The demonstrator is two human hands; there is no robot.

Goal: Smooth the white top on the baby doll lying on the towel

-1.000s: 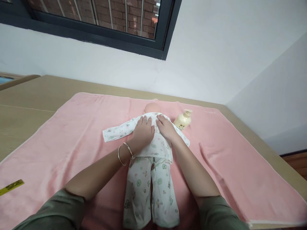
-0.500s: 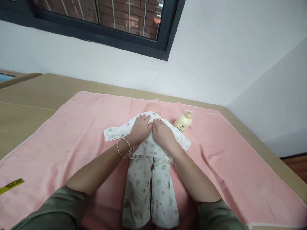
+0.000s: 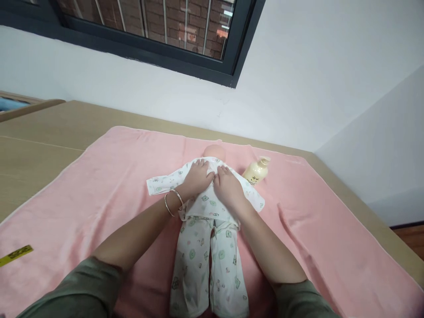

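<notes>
On the pink towel [image 3: 99, 185], under a barred window [image 3: 159, 26], both hands lie flat on the doll's shirt [image 3: 207, 203], gripping nothing.

left hand [image 3: 198, 177]: flat, palm down, fingers together | right hand [image 3: 227, 187]: flat, palm down, beside it

soft cloth towel [image 3: 99, 185], glossy plastic bottle [image 3: 256, 171]

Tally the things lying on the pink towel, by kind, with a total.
Doll: 1
Doll's printed top: 1
Doll's printed trousers: 1
Cream pump bottle: 1
Yellow strip: 1
Total: 5
</notes>
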